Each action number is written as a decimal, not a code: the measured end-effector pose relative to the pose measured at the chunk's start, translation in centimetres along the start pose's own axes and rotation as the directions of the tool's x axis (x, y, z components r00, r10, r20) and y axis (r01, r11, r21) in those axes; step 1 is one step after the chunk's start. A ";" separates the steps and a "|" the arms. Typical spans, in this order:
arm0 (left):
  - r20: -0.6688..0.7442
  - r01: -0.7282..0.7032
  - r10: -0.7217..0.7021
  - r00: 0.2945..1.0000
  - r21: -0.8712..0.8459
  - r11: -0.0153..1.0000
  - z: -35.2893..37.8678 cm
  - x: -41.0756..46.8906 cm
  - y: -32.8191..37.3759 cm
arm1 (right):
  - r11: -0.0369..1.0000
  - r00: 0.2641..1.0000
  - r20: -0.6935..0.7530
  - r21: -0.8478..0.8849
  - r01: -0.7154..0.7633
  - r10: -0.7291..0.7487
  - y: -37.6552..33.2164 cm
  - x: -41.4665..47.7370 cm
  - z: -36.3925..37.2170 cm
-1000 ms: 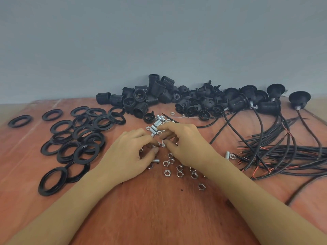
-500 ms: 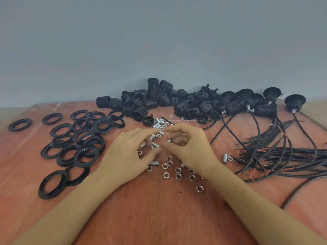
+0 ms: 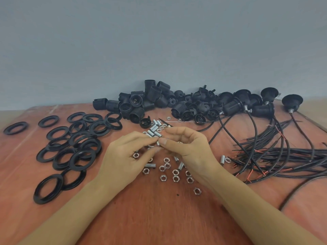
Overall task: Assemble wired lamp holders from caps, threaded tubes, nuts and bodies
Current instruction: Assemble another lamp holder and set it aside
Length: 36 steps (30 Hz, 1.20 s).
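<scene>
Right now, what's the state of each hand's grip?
Left hand: pinching a small silver metal part, type unclear.
Right hand: fingers curled, pinching the same part.

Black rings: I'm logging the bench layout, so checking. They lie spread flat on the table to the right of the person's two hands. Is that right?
Not quite. In the head view the black rings lie spread flat on the table to the left of both the left hand and the right hand; the wires lie to the right.

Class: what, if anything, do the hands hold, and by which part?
A small metal part, maybe a threaded tube, pinched between left hand and right hand fingertips; where exactly cannot be told.
</scene>
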<state>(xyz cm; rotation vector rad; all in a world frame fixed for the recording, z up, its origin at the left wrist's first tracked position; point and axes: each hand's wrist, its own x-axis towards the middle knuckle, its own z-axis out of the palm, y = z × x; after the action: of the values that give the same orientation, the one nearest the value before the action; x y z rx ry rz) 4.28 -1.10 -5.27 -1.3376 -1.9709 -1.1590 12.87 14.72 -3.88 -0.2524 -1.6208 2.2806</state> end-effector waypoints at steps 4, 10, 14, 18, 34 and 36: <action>-0.029 -0.010 0.010 1.000 0.004 1.000 -0.1 0.2 -0.2 | 0.999 0.998 0.067 0.054 0.004 -0.008 -0.2 -0.1 0.1; -0.005 -0.052 0.052 0.999 -0.100 0.994 -0.1 0.0 -0.5 | 0.990 0.998 0.031 -0.130 0.062 -0.059 -0.5 -0.4 0.2; 0.010 -0.062 0.064 0.998 -0.108 0.992 0.1 -0.1 -0.6 | 0.955 0.995 0.041 -0.280 0.094 -0.085 -0.3 -0.5 0.3; -0.028 -0.030 0.028 0.999 -0.092 0.995 -0.1 0.0 -0.9 | 0.976 0.984 0.162 -0.194 0.103 -0.072 -0.9 -0.4 -0.1; 0.016 -0.066 0.067 0.998 -0.079 0.995 0.0 -0.1 -0.7 | 0.850 0.976 0.175 -0.487 0.203 -0.133 -0.4 -0.6 0.0; 0.008 -0.064 0.065 0.998 -0.070 0.995 0.0 -0.1 -0.7 | 0.872 0.968 0.205 -0.436 0.222 -0.145 -0.6 -0.6 0.0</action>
<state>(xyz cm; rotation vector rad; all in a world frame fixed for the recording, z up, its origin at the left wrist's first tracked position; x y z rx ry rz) 3.65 -1.27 -5.56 -1.4345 -1.8950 -1.2030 13.56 14.66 -3.35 -0.0101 -2.1569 1.7926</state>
